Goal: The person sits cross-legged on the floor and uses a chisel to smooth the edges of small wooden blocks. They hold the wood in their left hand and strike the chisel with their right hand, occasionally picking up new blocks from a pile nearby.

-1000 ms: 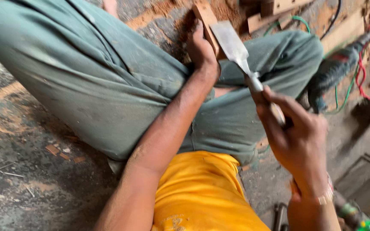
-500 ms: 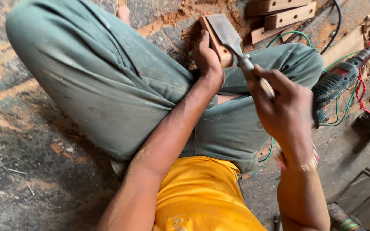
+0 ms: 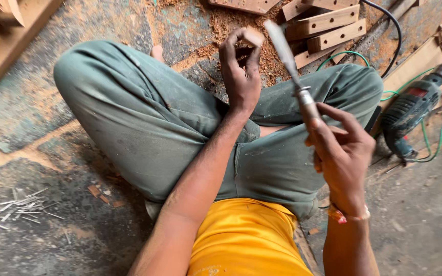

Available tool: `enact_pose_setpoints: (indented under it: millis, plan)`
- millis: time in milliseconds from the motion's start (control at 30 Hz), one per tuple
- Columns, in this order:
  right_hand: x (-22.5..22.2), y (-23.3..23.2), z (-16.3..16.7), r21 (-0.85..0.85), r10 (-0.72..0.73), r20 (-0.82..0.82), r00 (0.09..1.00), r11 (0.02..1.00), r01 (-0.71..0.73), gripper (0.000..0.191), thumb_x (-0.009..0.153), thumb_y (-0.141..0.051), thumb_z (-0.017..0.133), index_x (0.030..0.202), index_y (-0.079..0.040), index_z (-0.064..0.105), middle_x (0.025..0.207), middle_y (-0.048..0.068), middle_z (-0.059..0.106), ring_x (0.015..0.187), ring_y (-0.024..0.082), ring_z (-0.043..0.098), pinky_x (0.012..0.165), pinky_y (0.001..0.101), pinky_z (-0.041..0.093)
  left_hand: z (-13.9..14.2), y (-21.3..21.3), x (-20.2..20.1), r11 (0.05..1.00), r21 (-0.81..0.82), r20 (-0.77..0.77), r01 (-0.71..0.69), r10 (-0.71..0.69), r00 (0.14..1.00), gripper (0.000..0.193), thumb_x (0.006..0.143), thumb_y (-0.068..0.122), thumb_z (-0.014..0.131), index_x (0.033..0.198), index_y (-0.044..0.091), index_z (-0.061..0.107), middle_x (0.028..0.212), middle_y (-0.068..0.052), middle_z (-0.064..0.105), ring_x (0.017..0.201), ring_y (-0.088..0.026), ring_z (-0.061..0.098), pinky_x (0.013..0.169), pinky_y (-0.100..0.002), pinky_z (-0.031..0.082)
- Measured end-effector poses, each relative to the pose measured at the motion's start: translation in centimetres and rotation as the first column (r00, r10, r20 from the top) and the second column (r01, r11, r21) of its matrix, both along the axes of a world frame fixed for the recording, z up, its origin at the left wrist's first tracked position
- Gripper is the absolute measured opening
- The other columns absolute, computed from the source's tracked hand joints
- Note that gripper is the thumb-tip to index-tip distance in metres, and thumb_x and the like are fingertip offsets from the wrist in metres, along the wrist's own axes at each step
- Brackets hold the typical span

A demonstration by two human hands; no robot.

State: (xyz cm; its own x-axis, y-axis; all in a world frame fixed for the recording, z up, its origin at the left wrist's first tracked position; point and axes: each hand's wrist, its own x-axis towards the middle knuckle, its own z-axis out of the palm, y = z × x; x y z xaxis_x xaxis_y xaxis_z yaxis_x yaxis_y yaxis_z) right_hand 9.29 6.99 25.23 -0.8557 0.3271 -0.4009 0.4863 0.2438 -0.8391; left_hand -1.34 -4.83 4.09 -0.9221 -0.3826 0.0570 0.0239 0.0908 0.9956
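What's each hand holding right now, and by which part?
Right hand grips a flat steel-bladed chisel by its handle end, blade pointing away. Left hand pinches a small pale wooden piece between fingertips and thumb.

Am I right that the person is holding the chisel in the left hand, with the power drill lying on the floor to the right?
Not quite: the head view shows the chisel in the right hand. The left hand holds a small wood piece. The power drill does lie on the floor to the right.
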Motion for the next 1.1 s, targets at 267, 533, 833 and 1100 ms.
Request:
enact_pose_setpoints:
  millis: [267,533,833,1100]
  plan:
    - [0.7,1.2,-1.6,-0.063,0.027,0.097,0.995,0.998,-0.021,0.033,0.098,-0.017,0.071,0.128,-0.003,0.070,0.067,0.002,0.065,0.044,0.001,0.045,0.038,0.0211,0.032,-3.0,-1.6,-0.8,0.713,0.655,0.360,-0.250,-0.003,0.933,0.037,0.105,0.024,0.057,0.127,-0.005,0.067,0.115,-0.015,0.072,0.105,-0.023,0.069,0.089,-0.039,0.056]
    - [2.5,2.0,-1.9,0.106,0.186,-0.040,0.982,0.978,-0.181,0.033,0.104,-0.013,0.073,0.135,-0.001,0.069,0.085,0.002,0.071,0.074,-0.001,0.060,0.060,0.0177,0.045,-1.7,-1.2,-1.3,0.563,0.787,0.549,-0.253,-0.452,0.703,0.051,0.102,0.046,0.053,0.126,0.003,0.061,0.105,-0.013,0.069,0.095,-0.025,0.068,0.083,-0.041,0.056]
    - [4.1,0.1,4.0,0.421,0.275,0.129,0.953,0.855,-0.304,0.031,0.094,-0.010,0.074,0.125,-0.004,0.072,0.067,0.002,0.067,0.052,0.001,0.051,0.045,0.0229,0.031,-5.1,-0.2,-1.2,0.445,0.808,0.506,-0.385,-0.191,0.841,0.047,0.106,0.040,0.047,0.128,0.002,0.063,0.107,-0.011,0.071,0.096,-0.022,0.065,0.084,-0.038,0.053]
    - [2.1,-1.8,4.7,0.501,0.333,0.142,0.932,0.788,-0.358,0.027,0.097,-0.009,0.075,0.123,-0.005,0.073,0.060,-0.001,0.060,0.050,-0.002,0.047,0.044,0.0215,0.030,-6.9,0.5,-0.9,0.449,0.770,0.547,-0.454,-0.098,0.831,0.047,0.107,0.038,0.049,0.132,0.000,0.062,0.114,-0.015,0.072,0.104,-0.022,0.067,0.091,-0.035,0.051]
